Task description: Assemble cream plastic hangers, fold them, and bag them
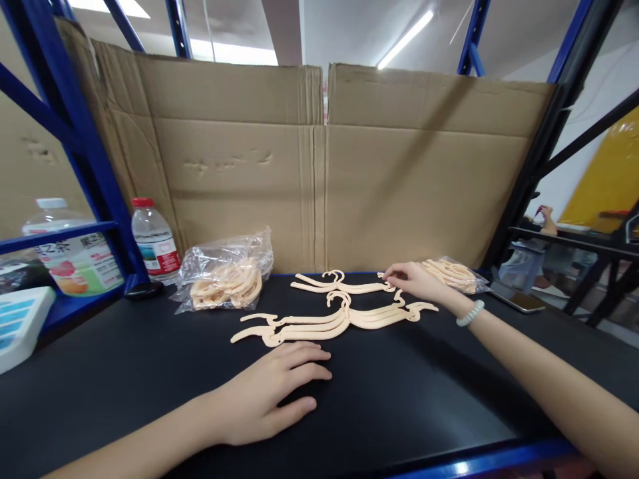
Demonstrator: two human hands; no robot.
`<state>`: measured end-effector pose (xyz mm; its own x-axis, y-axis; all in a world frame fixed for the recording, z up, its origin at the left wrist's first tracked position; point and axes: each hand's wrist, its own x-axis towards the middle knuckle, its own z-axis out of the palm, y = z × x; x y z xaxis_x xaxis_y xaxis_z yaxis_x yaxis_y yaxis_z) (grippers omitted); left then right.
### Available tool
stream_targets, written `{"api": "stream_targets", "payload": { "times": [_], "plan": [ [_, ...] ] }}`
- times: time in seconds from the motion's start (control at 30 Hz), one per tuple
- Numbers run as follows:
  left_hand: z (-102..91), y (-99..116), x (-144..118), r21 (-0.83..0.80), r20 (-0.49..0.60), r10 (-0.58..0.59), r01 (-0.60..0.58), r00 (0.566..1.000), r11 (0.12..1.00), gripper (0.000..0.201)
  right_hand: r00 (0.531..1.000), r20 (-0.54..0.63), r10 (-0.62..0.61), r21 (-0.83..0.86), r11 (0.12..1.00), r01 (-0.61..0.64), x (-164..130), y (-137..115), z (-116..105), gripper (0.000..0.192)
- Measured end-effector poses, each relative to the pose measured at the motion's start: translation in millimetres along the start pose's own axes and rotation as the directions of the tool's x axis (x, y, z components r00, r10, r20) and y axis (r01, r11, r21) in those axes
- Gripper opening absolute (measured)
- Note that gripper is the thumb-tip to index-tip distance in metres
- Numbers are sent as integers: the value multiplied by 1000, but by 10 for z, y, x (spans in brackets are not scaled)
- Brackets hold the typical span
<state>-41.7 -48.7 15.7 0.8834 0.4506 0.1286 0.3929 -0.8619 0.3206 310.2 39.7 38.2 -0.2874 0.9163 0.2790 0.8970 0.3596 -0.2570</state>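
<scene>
Nearest me, the left hand (272, 392) lies flat on the black table (124, 386), palm down, fingers loosely together, holding nothing; it seems to rest there as a brace, just short of the hangers (329, 322). These pale hangers lie fanned mid-table, one (344, 286) set apart behind. On that one's right end the right hand (414, 279) reaches out, fingertips pressed down on it rather than pinching, a bead bracelet (470, 313) at the wrist. Bagged hangers sit to either side: one bag (224, 273) at left, another (454, 274) behind the right hand. Cardboard (319, 166) walls the back; a phone (516, 299) lies by the right edge, a bottle (154, 243) far left. Open room is the near strip.
</scene>
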Motion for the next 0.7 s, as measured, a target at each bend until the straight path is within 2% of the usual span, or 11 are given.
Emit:
{"api": "stream_targets", "payload": {
  "times": [0.07,0.13,0.3,0.4,0.5,0.7],
  "plan": [
    [-4,8,-4,0,3,0,0,1000,1000,36,999,12,34,-154,988,-32,152,95,-56,26],
    [-8,14,-5,-13,-9,10,-10,1000,1000,36,997,35,71,-232,971,-60,296,166,-60,24],
    [-16,20,3,-5,-18,25,-25,1000,1000,36,982,128,141,-396,915,-80,567,270,147,20],
    [-16,23,5,11,-8,23,-23,1000,1000,36,975,161,152,-436,897,-68,639,284,298,29],
    [-14,27,-3,11,-13,32,-32,999,999,36,974,175,142,-447,893,-51,672,281,392,27],
    [-24,42,-12,-22,-48,46,-47,998,999,34,981,193,37,-388,921,42,756,284,432,24]
  ]
}}
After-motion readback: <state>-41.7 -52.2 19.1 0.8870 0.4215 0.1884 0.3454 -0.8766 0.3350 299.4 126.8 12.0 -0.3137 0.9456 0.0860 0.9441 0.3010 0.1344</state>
